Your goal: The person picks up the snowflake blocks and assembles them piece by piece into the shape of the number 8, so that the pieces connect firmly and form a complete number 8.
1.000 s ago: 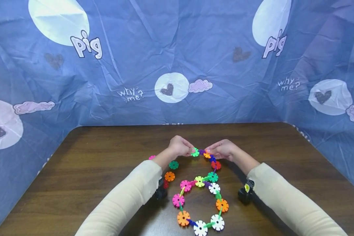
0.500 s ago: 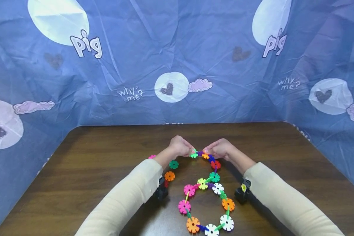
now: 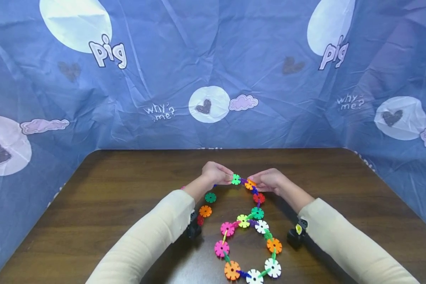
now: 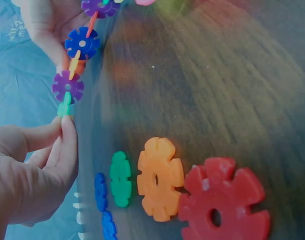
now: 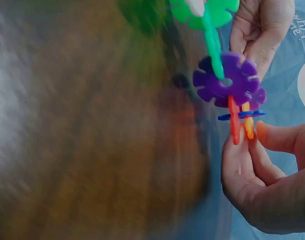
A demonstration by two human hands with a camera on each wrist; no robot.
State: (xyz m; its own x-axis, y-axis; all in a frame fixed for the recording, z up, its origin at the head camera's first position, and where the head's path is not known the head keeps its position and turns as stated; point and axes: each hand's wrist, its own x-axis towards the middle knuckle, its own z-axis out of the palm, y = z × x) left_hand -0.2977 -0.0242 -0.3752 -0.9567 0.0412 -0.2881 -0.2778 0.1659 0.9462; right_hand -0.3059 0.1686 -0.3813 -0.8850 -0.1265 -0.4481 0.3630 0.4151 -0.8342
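Note:
Notched plastic snowflake discs form a ring with a chain rising from its top, the white disc point(image 3: 273, 268) being on the ring's lower right. At the chain's far end, my left hand point(image 3: 215, 174) pinches a light green disc point(image 3: 236, 179) between thumb and fingertips; the left wrist view shows the same green disc point(image 4: 65, 106) joined to a purple disc point(image 4: 68, 87). My right hand point(image 3: 269, 180) holds an orange disc point(image 3: 250, 184) just beyond that purple one, thumb against it. A blue disc point(image 4: 82, 43) and a red disc point(image 3: 258, 198) follow along the chain.
Loose discs lie beside my left forearm: green point(image 3: 210, 197), orange point(image 3: 205, 211) and red point(image 3: 200, 220), plus blue ones point(image 4: 101, 192). The brown wooden table point(image 3: 135, 173) ends at a blue printed cloth point(image 3: 163, 71) behind it.
The ring has slid right and a little toward me, then stayed put. Both hands dipped slightly and rose again with the chain's end. The light green disc now faces the head camera more fully.

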